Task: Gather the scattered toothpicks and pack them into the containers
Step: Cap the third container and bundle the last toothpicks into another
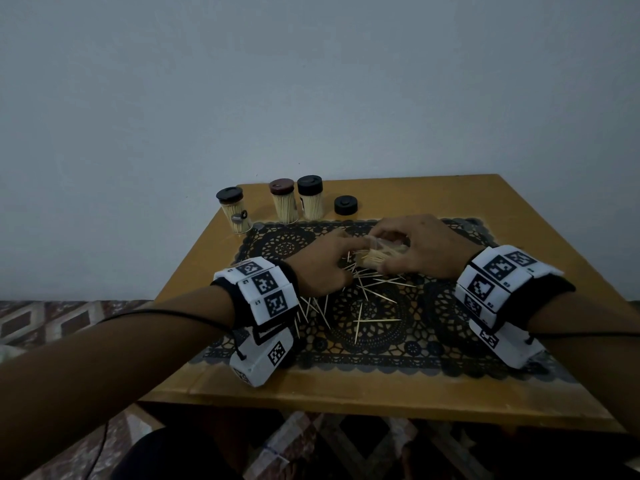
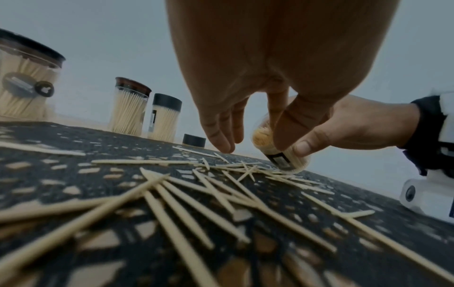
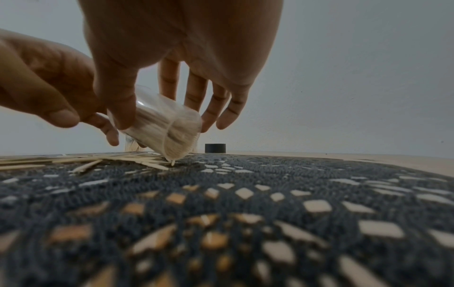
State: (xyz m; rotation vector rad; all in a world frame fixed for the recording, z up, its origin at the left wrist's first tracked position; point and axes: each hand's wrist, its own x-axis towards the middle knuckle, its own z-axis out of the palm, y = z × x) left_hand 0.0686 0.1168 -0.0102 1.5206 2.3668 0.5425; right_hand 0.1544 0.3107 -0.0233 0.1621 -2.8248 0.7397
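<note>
Right hand grips tilted open container at mat centre.
Container base touches the mat; it holds toothpicks. Left hand, fingers curled at the container mouth; what it holds cannot be told. Loose toothpicks lie scattered at frame centre. Three capped containers and a cap stand on the surface, upper left of mat.

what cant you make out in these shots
- Head view: how the open container is held; the right hand and left hand cover it.
- Left wrist view: label print on the nearest capped jar; blurred, cut by the left edge.
- Right wrist view: what the left hand's fingertips touch; the container hides it.
- Any view: the scattered toothpicks' count; hands overlap them.
</note>
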